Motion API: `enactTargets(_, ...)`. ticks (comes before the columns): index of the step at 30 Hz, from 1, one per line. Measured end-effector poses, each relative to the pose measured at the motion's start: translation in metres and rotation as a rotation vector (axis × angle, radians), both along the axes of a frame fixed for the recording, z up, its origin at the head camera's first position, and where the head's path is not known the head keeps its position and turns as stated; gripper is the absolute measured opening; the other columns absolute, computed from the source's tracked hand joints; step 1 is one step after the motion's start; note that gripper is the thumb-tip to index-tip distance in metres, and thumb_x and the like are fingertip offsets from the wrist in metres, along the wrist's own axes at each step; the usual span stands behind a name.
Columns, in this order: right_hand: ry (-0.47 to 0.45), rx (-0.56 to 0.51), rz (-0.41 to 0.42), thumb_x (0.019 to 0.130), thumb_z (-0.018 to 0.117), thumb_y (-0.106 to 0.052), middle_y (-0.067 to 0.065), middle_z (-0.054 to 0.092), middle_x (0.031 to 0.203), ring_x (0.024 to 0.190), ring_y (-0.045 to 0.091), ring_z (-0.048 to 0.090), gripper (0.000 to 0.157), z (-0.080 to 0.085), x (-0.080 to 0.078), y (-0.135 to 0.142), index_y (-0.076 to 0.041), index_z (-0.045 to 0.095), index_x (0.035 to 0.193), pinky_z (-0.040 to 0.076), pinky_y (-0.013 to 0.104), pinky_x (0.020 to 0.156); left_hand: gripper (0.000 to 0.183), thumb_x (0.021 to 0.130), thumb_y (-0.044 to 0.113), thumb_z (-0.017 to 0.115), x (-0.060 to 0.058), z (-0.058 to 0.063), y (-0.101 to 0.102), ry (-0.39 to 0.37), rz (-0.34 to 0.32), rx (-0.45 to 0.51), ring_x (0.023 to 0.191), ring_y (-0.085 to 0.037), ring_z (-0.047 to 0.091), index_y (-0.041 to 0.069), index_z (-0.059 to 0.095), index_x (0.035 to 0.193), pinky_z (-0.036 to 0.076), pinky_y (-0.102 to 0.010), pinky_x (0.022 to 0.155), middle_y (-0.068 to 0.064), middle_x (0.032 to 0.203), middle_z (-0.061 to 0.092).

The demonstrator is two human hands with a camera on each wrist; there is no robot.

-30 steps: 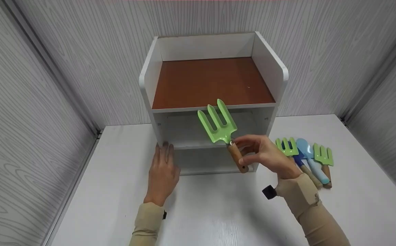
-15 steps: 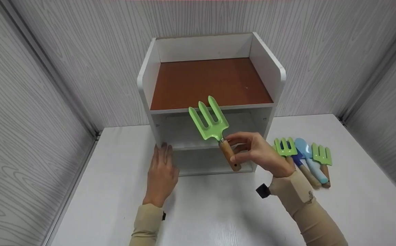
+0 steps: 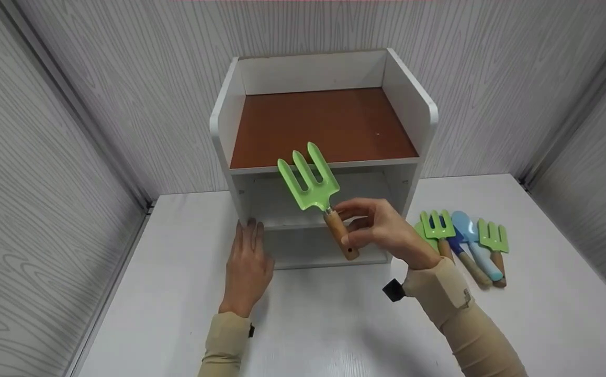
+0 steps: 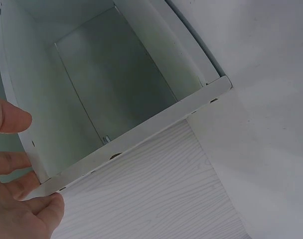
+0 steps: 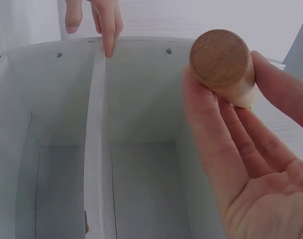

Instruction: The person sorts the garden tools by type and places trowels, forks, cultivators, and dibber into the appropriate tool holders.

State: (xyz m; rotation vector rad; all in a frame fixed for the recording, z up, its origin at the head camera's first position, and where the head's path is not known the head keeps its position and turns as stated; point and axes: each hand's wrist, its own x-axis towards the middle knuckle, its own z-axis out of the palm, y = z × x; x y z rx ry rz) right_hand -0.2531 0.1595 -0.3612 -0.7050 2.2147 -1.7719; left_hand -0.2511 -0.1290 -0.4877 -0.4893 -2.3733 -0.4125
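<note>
In the head view my right hand [image 3: 384, 230] pinches the wooden handle of a green three-pronged garden hand fork [image 3: 313, 188]. The fork is raised in front of the white shelf unit [image 3: 413, 178], its prongs tilted up and left. The round end of its wooden handle [image 5: 219, 57] faces the right wrist camera, between thumb and fingers. My left hand [image 3: 248, 272] rests with extended fingers against the left front edge of the unit. Seen from the left wrist, the fingers [image 4: 9, 162] lie on both sides of the side panel's edge [image 4: 141, 129].
On the white table [image 3: 308, 335], right of the unit, lie several garden tools: green forks [image 3: 493, 238] with wooden handles, a light blue trowel [image 3: 483, 256] and a dark blue tool [image 3: 456, 240]. The unit has a brown top [image 3: 324, 123] with raised sides. Wood-grain walls [image 3: 62, 157] surround the table.
My right hand has carried the hand fork left and slightly up in the head view. The left hand has stayed at the unit's edge.
</note>
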Motion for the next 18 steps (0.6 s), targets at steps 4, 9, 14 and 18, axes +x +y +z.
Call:
enactTargets(4,0.003,0.005,-0.006,0.080,0.078,-0.005,0.018,0.066,0.120,0.097,0.031,0.069,0.055,0.002,0.001,-0.004,0.003,0.063,0.132,0.059,0.038,0.076,0.056,0.088,0.000,0.065,0.000,0.000,0.000,0.002,-0.002,0.005,0.134,-0.055,0.040,-0.016,0.048,0.139,0.043,-0.053,0.106,-0.033,0.142,0.047)
enactTargets(9,0.002,0.016,-0.017,0.080,0.079,-0.006,0.018,0.067,0.119,0.098,0.031,0.069,0.056,0.005,0.002,-0.009,0.003,0.062,0.133,0.059,0.040,0.076,0.057,0.088,0.000,0.066,0.000,0.000,0.001,-0.005,-0.001,0.005,0.135,-0.054,0.040,-0.015,0.048,0.139,0.042,-0.053,0.107,-0.033,0.143,0.047)
enactTargets(14,-0.009,0.000,-0.017,0.082,0.079,-0.008,0.017,0.066,0.119,0.098,0.032,0.069,0.055,0.011,0.002,-0.016,0.001,0.062,0.134,0.059,0.040,0.076,0.059,0.087,0.000,0.068,0.000,0.000,0.000,-0.014,0.007,0.001,0.135,-0.054,0.040,-0.015,0.047,0.140,0.043,-0.053,0.107,-0.032,0.143,0.046)
enactTargets(18,-0.014,-0.014,-0.020,0.081,0.079,-0.008,0.017,0.066,0.119,0.096,0.031,0.069,0.055,0.015,0.002,-0.021,0.001,0.063,0.133,0.059,0.039,0.074,0.060,0.086,0.000,0.069,0.000,0.001,0.000,-0.014,0.012,-0.006,0.135,-0.053,0.040,-0.014,0.047,0.140,0.043,-0.053,0.107,-0.032,0.143,0.046)
